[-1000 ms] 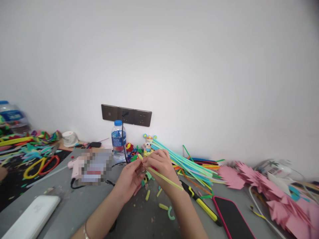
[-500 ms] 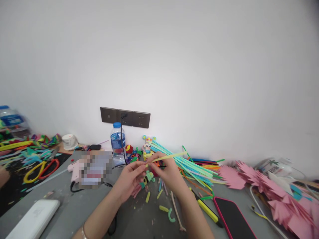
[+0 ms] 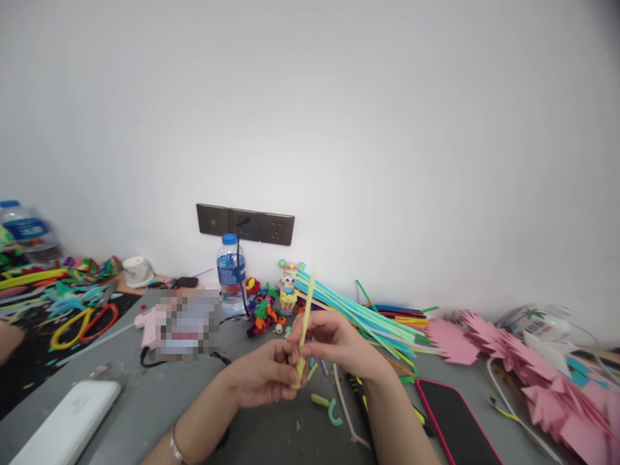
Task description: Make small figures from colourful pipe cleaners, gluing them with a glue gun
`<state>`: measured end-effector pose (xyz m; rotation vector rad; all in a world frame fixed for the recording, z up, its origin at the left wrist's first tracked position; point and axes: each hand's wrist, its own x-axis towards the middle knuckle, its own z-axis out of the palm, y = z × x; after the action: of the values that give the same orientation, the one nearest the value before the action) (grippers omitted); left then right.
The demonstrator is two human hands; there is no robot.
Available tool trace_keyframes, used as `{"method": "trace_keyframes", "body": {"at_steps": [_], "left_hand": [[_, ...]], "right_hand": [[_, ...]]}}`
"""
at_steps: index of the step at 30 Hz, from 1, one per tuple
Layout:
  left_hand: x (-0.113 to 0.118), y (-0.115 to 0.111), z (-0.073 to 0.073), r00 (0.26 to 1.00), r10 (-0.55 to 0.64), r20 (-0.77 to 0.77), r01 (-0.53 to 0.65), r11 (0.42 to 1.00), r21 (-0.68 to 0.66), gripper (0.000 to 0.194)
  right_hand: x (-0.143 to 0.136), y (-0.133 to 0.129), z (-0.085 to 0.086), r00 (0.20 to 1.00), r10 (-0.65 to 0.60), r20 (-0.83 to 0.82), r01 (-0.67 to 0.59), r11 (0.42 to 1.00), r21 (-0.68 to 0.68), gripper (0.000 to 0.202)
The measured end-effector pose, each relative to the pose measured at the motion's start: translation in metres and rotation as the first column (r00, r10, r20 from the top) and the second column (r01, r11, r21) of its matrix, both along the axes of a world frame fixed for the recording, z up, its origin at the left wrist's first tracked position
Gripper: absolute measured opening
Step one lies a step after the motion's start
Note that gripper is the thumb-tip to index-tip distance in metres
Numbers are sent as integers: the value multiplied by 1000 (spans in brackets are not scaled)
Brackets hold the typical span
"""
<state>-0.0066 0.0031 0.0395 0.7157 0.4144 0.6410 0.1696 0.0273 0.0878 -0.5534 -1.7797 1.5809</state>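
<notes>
Both hands meet at the middle of the table around a yellow pipe cleaner (image 3: 309, 303), which stands nearly upright with its top above the fingers. My left hand (image 3: 268, 374) is closed, pinching its lower end between thumb and fingers. Just above and to the right, my right hand (image 3: 334, 339) grips the same strip between thumb and fingertips. Below the hands lie a short yellow-green piece (image 3: 319, 400) and a curved green piece (image 3: 334, 412). A small toy figure (image 3: 288, 294) stands behind them.
Behind lie a bundle of light-blue pipe cleaners (image 3: 358, 310) and a water bottle (image 3: 232, 274). A phone (image 3: 455, 420) and pink folded paper (image 3: 513, 349) are on the right. Scissors (image 3: 99, 323), a pink glue gun (image 3: 151, 326) and a white power bank (image 3: 68, 423) occupy the left.
The yellow pipe cleaner has swung from pointing right to nearly upright. Both hands have come lower and nearer, still holding it.
</notes>
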Motion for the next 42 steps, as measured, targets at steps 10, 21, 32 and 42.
{"method": "trace_keyframes", "body": {"at_steps": [10, 21, 32, 42], "left_hand": [[3, 4, 1, 948, 302, 101, -299, 953, -40, 33], [5, 13, -1, 760, 637, 126, -628, 771, -107, 34], [9, 6, 1, 857, 514, 21, -514, 853, 96, 30], [9, 6, -1, 852, 524, 10, -519, 841, 151, 28]], "right_hand": [[-1, 2, 2, 971, -165, -174, 176, 983, 45, 10], [-4, 4, -2, 987, -117, -112, 131, 984, 124, 11], [8, 5, 3, 960, -239, -148, 254, 963, 91, 11], [6, 6, 5, 946, -298, -131, 306, 951, 48, 14]]}}
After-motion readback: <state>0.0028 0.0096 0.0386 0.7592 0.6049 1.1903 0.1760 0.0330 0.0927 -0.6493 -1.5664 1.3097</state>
